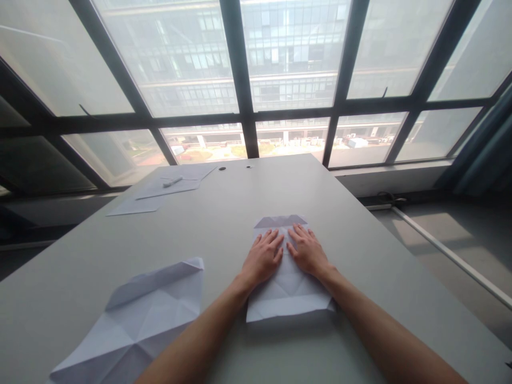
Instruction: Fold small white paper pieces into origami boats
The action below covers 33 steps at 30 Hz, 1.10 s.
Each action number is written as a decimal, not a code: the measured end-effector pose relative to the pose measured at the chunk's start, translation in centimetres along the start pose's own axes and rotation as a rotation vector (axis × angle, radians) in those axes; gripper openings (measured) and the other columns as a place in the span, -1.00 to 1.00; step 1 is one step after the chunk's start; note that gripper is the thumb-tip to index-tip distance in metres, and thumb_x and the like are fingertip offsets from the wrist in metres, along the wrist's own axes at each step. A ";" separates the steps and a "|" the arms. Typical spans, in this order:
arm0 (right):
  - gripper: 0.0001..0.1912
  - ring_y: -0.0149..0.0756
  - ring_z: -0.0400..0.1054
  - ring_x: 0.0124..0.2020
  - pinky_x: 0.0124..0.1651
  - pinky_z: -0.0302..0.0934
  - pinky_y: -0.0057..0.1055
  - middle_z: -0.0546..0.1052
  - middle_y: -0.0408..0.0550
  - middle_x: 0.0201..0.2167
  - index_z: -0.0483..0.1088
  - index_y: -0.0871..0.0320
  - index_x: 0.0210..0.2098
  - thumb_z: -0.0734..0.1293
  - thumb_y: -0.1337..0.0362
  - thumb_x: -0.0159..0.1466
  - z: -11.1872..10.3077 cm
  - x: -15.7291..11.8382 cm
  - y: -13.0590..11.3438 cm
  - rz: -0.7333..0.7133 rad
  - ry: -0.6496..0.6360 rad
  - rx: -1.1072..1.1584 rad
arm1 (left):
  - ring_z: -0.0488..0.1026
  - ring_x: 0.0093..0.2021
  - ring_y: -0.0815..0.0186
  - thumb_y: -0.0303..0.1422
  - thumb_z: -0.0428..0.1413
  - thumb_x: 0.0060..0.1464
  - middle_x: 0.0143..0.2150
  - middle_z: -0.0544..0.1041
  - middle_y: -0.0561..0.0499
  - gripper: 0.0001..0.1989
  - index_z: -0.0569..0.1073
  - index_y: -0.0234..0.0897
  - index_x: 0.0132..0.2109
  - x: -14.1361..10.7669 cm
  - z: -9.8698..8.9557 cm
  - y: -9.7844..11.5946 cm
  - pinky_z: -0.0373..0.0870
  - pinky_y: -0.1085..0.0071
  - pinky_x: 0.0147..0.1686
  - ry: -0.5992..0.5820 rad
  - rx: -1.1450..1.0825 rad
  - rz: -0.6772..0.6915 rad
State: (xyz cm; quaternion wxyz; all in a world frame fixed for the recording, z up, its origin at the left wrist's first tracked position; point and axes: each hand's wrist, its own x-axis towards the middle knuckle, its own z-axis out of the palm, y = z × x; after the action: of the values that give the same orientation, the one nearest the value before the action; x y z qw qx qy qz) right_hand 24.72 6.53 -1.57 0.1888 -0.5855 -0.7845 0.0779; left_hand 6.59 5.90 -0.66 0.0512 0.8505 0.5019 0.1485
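Observation:
A creased sheet of white paper (pixel 290 282) lies on the table in front of me, its far edge folded over and its near edge slightly raised. My left hand (pixel 264 256) rests flat on the left half of this sheet, fingers stretched forward. Beside it, my right hand (pixel 306 248) presses flat on the right half, with a narrow gap between the two thumbs. Part of the paper is hidden under both palms. To the left, partly behind my left forearm, is another white sheet with fold lines (pixel 156 309), bent up from the tabletop.
The white table (pixel 224 218) reaches to a large framed window (pixel 288 58). Flat sheets of paper (pixel 172 189) lie at the far left, with a small white object (pixel 173 182) on them. Two round holes sit near the far edge. A blue curtain (pixel 480 154) hangs at right.

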 end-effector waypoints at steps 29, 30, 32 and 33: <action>-0.48 -0.16 -0.07 0.40 0.40 -0.36 -0.06 0.16 0.12 0.37 0.22 0.17 0.29 0.14 0.17 0.38 0.0 0.0 -0.2 0.041 0.024 -0.028 | 0.06 0.40 0.20 -0.25 -0.11 0.32 0.40 0.18 0.01 -0.55 0.28 -0.10 0.31 -0.1 -0.3 0.5 -0.08 0.10 0.37 0.015 0.034 -0.034; -0.49 -0.14 -0.06 0.40 0.40 -0.35 -0.05 0.16 0.13 0.37 0.22 0.18 0.28 0.14 0.17 0.38 0.0 0.0 -0.1 0.062 0.032 -0.035 | 0.07 0.40 0.18 -0.25 -0.11 0.32 0.40 0.19 0.00 -0.55 0.27 -0.10 0.31 -0.2 -0.2 0.5 -0.10 0.05 0.37 0.022 0.049 -0.050; -0.49 -0.11 -0.06 0.39 0.39 -0.36 -0.02 0.16 0.17 0.36 0.23 0.21 0.27 0.14 0.19 0.38 0.0 0.0 0.1 0.119 0.057 -0.055 | 0.07 0.40 0.13 -0.24 -0.10 0.31 0.40 0.19 -0.03 -0.53 0.26 -0.11 0.32 -0.2 -0.2 0.5 -0.12 -0.04 0.35 0.039 0.078 -0.097; -0.49 -0.09 -0.05 0.39 0.39 -0.36 -0.01 0.17 0.18 0.36 0.23 0.23 0.27 0.13 0.19 0.38 0.1 0.1 0.2 0.148 0.068 -0.065 | 0.07 0.40 0.10 -0.23 -0.10 0.30 0.40 0.18 -0.04 -0.52 0.26 -0.13 0.32 -0.2 -0.1 0.4 -0.12 -0.07 0.34 0.045 0.089 -0.120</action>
State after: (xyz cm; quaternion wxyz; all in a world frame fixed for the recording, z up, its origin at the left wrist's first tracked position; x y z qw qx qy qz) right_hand 24.85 6.63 -1.67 0.1898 -0.6500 -0.7344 0.0463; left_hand 6.83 5.50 -0.49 0.0107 0.8169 0.5589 0.1420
